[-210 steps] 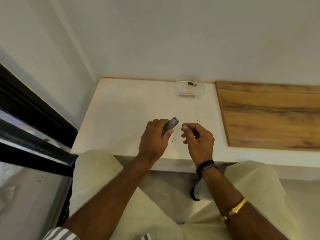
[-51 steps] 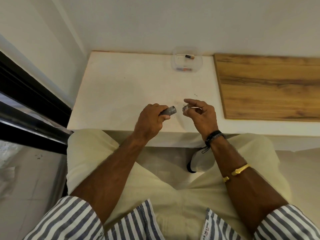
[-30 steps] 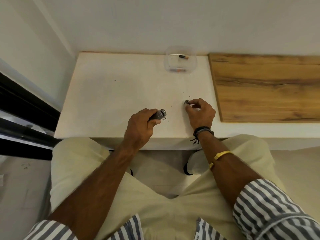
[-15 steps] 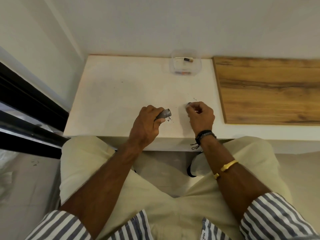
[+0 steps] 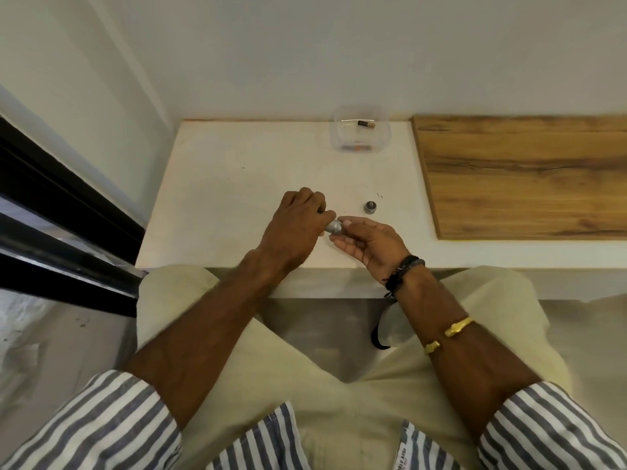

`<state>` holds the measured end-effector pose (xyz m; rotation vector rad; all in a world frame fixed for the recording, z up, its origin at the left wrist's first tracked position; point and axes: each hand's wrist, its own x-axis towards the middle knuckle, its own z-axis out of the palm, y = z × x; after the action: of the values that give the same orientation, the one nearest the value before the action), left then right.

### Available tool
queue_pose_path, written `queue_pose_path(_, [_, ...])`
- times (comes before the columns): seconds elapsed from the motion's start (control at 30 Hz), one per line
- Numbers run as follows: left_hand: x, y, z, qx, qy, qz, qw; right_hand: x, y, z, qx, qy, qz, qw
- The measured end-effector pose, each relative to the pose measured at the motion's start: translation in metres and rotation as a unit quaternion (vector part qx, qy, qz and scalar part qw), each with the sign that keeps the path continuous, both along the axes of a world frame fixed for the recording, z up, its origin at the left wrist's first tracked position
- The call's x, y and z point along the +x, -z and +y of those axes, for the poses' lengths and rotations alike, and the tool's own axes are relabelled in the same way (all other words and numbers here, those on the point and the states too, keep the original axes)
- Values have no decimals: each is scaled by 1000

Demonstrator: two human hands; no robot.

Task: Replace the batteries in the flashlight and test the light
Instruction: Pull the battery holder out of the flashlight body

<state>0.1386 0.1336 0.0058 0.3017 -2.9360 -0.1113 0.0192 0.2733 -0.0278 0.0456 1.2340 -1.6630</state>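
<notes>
Pointing its open end towards 3 o'clock, the flashlight is gripped round its barrel by the left hand over the table. The right hand is cupped palm-up at that end; whether the tip is pinched cannot be told. The cap is set at 1 o'clock. Light, stiff, smooth metal is judged slippery, so the barrel is best held

Grey metal flashlight mid-frame, gripped in the left hand — only its end shows, pointing right; its round cap stands on the counter just upper right; a black-and-copper battery lies in a clear tub, top centre.
</notes>
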Motion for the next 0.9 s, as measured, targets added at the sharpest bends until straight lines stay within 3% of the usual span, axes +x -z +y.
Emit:
queue_pose_path(0.33, [-3, -4, -7, -16, -3, 13, 1000, -3, -4, 2, -4, 33, -25, 999])
queue_pose_path(0.53, [6, 11, -21, 72, -78, 27, 994, -10, -5, 4, 12, 78, 0, 997])
queue_pose_path(0.73, [10, 15, -29, 272, -203, 138, 930, -12, -1, 6, 4, 105, -6, 994])
queue_pose_path(0.9, [6, 17, -30, 346, -254, 200, 881, -11, 0, 3, 2, 113, -10, 994])
